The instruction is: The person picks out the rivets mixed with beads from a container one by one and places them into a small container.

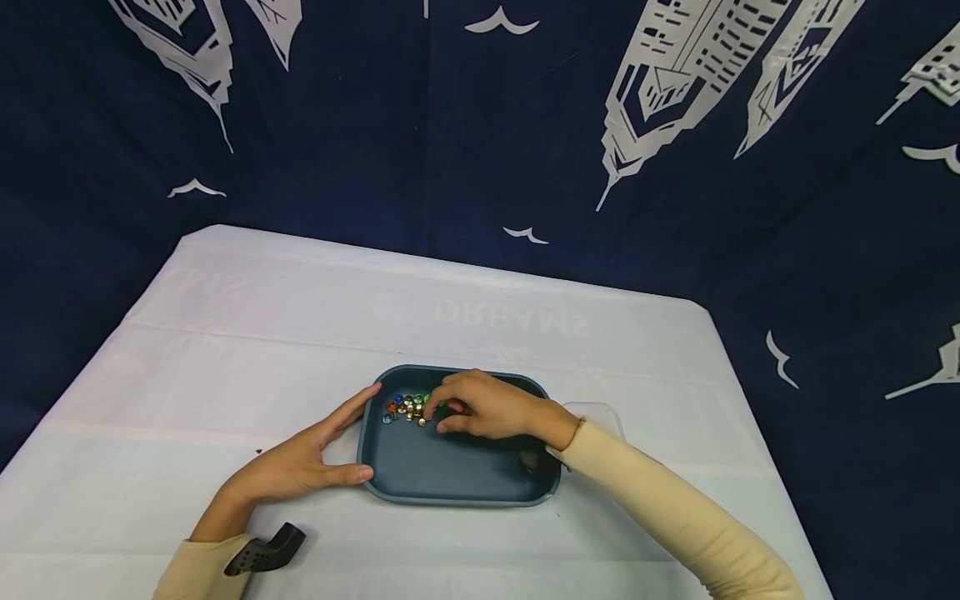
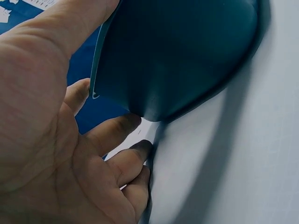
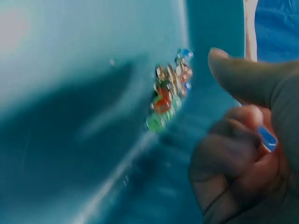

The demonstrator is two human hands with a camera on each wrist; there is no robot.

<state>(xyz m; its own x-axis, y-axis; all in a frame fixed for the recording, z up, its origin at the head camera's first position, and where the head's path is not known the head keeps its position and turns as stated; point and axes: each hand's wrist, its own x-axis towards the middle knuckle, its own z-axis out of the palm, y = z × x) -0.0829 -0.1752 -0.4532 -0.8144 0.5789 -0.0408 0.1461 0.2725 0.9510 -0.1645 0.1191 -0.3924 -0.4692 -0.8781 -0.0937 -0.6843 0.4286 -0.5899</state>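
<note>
A dark teal tray (image 1: 450, 475) with raised rounded edges lies on the white-covered table. Small shiny beads (image 1: 408, 407) in green, red, blue and gold sit clustered toward its back left; they also show in the right wrist view (image 3: 168, 88). My left hand (image 1: 292, 467) spreads around the tray's left end, with fingertips at the back corner and thumb at the front one. Over the tray, just right of the beads, hovers my right hand (image 1: 491, 408), thumb and index apart, other fingers bent inward. No bead shows between its fingertips (image 3: 219, 53); the palm is partly hidden.
Behind the right forearm, a clear plastic container (image 1: 600, 412) stands partly hidden beside the tray. A black strap end (image 1: 266, 550) sticks out at the left wrist. Dark blue cloth (image 1: 450, 125) with white building prints hangs behind the table. A tiny dark speck (image 1: 259, 451) lies at left.
</note>
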